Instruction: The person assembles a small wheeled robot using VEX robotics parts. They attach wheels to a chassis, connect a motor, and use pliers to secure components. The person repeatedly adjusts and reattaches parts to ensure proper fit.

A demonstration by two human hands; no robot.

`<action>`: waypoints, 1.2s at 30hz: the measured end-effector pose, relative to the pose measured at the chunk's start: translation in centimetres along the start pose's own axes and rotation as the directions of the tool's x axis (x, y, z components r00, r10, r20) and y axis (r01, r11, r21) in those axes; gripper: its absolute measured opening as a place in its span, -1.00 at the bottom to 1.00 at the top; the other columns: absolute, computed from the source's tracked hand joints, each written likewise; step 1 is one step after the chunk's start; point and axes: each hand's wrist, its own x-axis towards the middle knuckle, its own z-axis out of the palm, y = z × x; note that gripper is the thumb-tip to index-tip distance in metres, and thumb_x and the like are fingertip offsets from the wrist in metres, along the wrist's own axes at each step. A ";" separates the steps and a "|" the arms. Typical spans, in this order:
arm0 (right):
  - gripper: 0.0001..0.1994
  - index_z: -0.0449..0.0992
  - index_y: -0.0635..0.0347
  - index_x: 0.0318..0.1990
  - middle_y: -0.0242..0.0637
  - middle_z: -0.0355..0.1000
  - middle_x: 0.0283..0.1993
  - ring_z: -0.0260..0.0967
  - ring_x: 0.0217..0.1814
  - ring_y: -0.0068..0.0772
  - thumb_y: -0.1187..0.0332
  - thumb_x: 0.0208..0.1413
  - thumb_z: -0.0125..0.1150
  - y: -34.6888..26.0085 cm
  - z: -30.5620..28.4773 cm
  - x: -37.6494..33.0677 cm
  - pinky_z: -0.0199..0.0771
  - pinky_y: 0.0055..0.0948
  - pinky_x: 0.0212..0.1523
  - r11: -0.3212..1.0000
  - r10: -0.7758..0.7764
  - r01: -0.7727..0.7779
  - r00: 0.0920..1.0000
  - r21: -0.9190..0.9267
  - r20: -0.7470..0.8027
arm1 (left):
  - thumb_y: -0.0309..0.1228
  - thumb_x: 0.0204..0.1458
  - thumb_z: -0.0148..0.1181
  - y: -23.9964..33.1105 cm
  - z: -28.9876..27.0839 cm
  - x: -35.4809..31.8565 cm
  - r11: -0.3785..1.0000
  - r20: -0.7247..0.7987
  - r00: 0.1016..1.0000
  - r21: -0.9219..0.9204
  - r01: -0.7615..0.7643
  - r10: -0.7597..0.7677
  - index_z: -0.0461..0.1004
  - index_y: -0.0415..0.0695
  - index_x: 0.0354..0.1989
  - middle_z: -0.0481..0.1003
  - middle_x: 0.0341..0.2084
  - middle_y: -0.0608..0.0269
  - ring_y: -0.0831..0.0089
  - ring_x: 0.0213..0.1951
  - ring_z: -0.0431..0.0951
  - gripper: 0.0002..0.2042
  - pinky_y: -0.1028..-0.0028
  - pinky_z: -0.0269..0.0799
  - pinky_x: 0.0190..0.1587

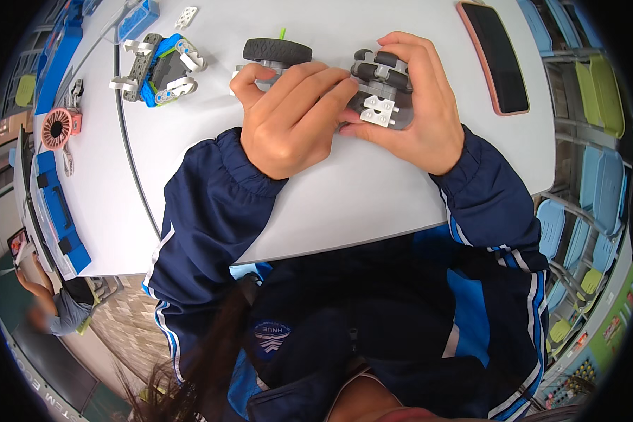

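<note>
The white table (pixel 330 204) carries all items. A blue latch case (pixel 58 204) lies along its left side. The right hand (pixel 429 105) cups the roller-wheel unit (pixel 380 90) from the outer side, grip closed around it, near the table's far edge. The left hand (pixel 292 116) has its fingers together, grip closed on the inner side; exact contact points are hidden. The unit shows black rollers around a grey hub, dark grey parts, and a white perforated block (pixel 380 110) facing the wearer. A black treaded wheel (pixel 278 50) stands just beyond the left hand; whether it joins the unit is hidden. Farther out lie a pink-cased smartphone (pixel 499 63), a blue-grey frame (pixel 167 70) with white attachments, a pink fan (pixel 58 128), and a white perforated plate (pixel 186 17).
</note>
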 end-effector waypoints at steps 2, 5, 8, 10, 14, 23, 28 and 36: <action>-0.15 0.29 0.21 0.13 -0.19 0.36 0.06 0.41 0.05 -0.28 0.31 -0.39 0.70 0.2 0.0 -0.1 0.46 -0.38 0.05 0.998 0.026 -0.027 0.999 0.060 0.020 | -0.50 -0.27 0.41 0.0 0.0 0.0 1.000 -0.010 1.000 -0.011 0.009 -0.010 0.59 -0.11 -0.23 0.61 -0.26 0.35 0.47 -0.23 0.59 -0.67 0.32 -0.04 -0.10; -0.18 0.33 0.22 0.06 -0.20 0.38 -0.06 0.43 -0.06 -0.19 0.30 -0.44 0.70 0.2 0.0 0.0 0.48 -0.35 -0.05 0.991 0.049 -0.050 0.999 0.127 0.014 | -0.52 -0.27 0.41 0.0 0.1 0.0 0.999 -0.011 1.000 -0.038 0.014 -0.014 0.59 -0.11 -0.23 0.61 -0.26 0.36 0.47 -0.24 0.59 -0.67 0.32 -0.05 -0.12; -0.21 0.37 0.22 0.02 -0.23 0.41 -0.13 0.44 -0.12 -0.15 0.29 -0.47 0.70 0.0 -0.2 0.1 0.49 -0.34 -0.12 0.990 0.064 -0.063 0.998 0.127 -0.005 | -0.53 -0.27 0.41 0.0 0.0 0.2 0.997 0.000 1.000 -0.067 0.023 -0.023 0.59 -0.11 -0.22 0.61 -0.26 0.36 0.47 -0.24 0.58 -0.67 0.31 -0.05 -0.12; -0.23 0.40 0.22 0.01 -0.23 0.42 -0.15 0.44 -0.13 -0.15 0.28 -0.47 0.70 0.0 -0.3 0.2 0.49 -0.34 -0.13 0.994 0.049 -0.047 0.999 0.102 -0.017 | -0.54 -0.27 0.41 0.1 0.0 0.2 0.996 0.003 0.999 -0.079 0.034 -0.034 0.58 -0.10 -0.22 0.61 -0.26 0.36 0.47 -0.24 0.58 -0.66 0.30 -0.05 -0.13; -0.23 0.42 0.24 0.01 -0.20 0.42 -0.17 0.43 -0.15 -0.12 0.28 -0.47 0.69 0.1 -0.4 0.1 0.49 -0.33 -0.17 0.999 -0.032 0.034 0.999 0.034 -0.044 | -0.55 -0.28 0.40 0.4 -0.1 0.1 0.994 0.015 0.998 -0.091 0.059 -0.058 0.57 -0.10 -0.21 0.61 -0.26 0.38 0.48 -0.22 0.58 -0.65 0.30 -0.05 -0.12; -0.23 0.43 0.30 0.01 -0.15 0.42 -0.19 0.42 -0.21 -0.14 0.33 -0.49 0.68 0.3 -0.3 -0.1 0.48 -0.32 -0.19 0.997 -0.081 0.081 0.995 0.012 -0.058 | -0.58 -0.29 0.39 0.6 -0.1 0.1 0.994 0.008 0.998 -0.090 0.068 -0.067 0.57 -0.10 -0.21 0.61 -0.26 0.38 0.46 -0.21 0.58 -0.64 0.30 -0.03 -0.12; -0.21 0.43 0.32 0.02 -0.13 0.39 -0.23 0.39 -0.28 -0.11 0.37 -0.53 0.68 0.6 0.1 -0.2 0.47 -0.30 -0.29 0.991 -0.127 0.130 0.987 0.025 -0.095 | -0.59 -0.30 0.39 0.7 -0.3 0.0 0.991 0.017 0.997 -0.107 0.078 -0.077 0.58 -0.11 -0.21 0.61 -0.27 0.37 0.46 -0.21 0.58 -0.63 0.32 -0.02 -0.14; -0.23 0.45 0.34 -0.01 -0.12 0.41 -0.23 0.41 -0.29 -0.10 0.39 -0.55 0.67 0.4 0.1 -0.1 0.49 -0.31 -0.29 0.991 -0.117 0.122 0.989 0.051 -0.095 | -0.57 -0.30 0.41 0.5 -0.4 -0.2 0.994 0.002 0.999 -0.094 0.054 -0.054 0.59 -0.12 -0.20 0.62 -0.26 0.34 0.43 -0.19 0.59 -0.63 0.33 -0.02 -0.13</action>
